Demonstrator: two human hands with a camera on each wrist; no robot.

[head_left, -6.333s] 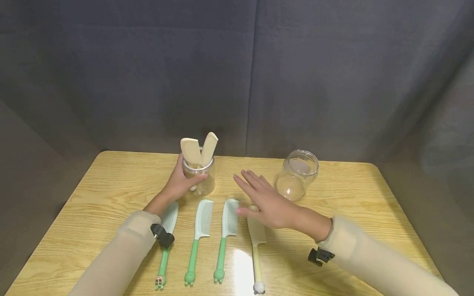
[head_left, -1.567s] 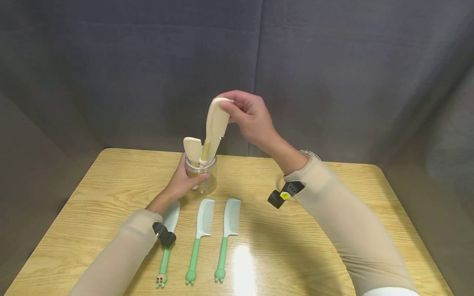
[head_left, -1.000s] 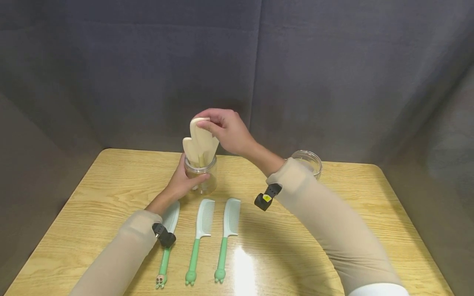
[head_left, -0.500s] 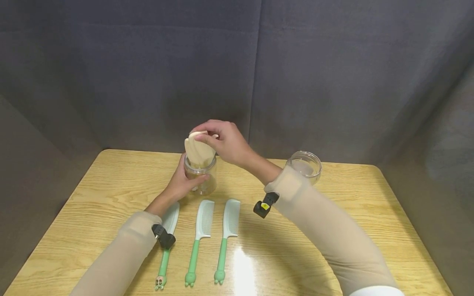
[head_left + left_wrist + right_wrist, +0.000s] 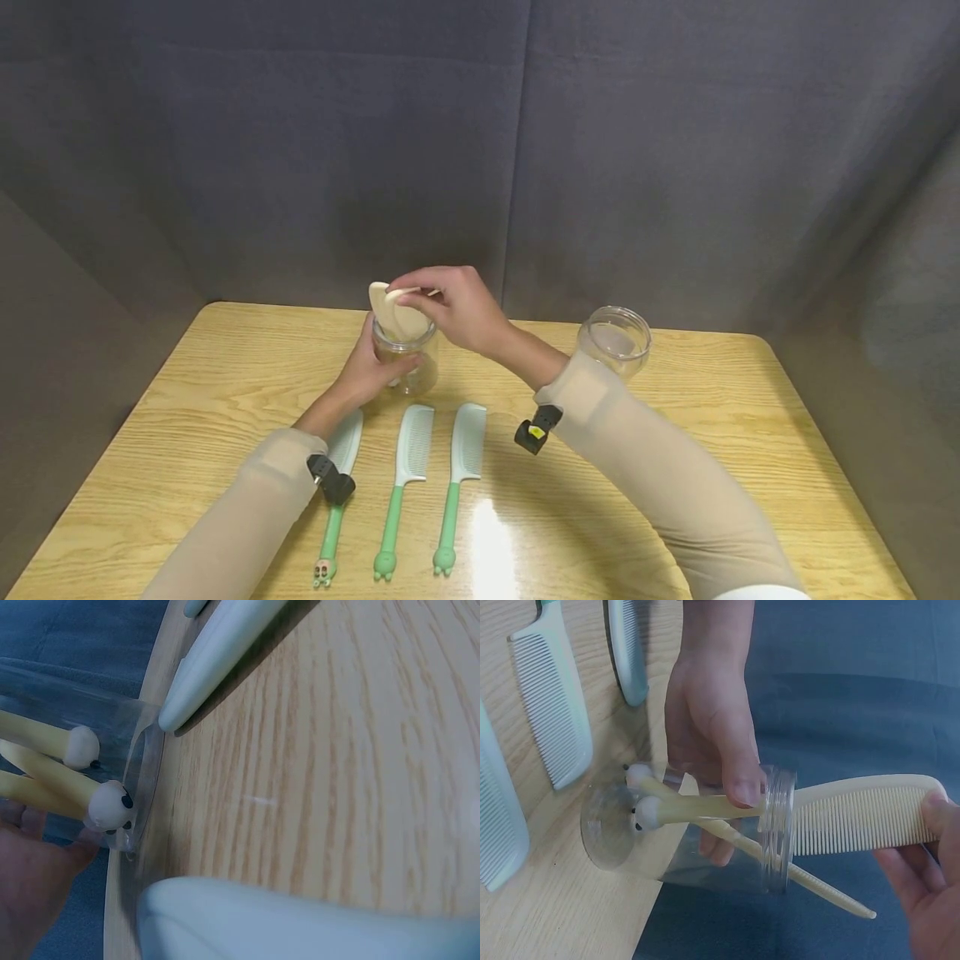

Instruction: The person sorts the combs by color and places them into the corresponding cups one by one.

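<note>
My left hand [image 5: 362, 368] grips a clear plastic jar [image 5: 407, 364] standing at the table's back centre. My right hand [image 5: 452, 309] pinches the top of a cream comb [image 5: 393, 307] that stands handle-down inside this jar beside other cream combs. In the right wrist view the jar [image 5: 697, 832] holds white-headed comb handles, the cream comb [image 5: 859, 811] sticks out of its mouth, my right fingertips [image 5: 939, 817] are on the comb's end, and my left hand [image 5: 712, 739] wraps the jar. The left wrist view shows the handle ends [image 5: 107, 805] through the jar wall.
Three green-handled combs lie side by side in front of the jar: one [image 5: 342, 442] partly under my left arm, a middle one [image 5: 410, 448] and a right one [image 5: 465, 443]. An empty clear jar [image 5: 617, 338] stands at back right. The wooden table [image 5: 712, 392] ends at a grey curtain.
My right hand has picked the cream comb off the table, lifted it above the jar and lowered it handle-first into the jar. My left hand has kept holding the jar.
</note>
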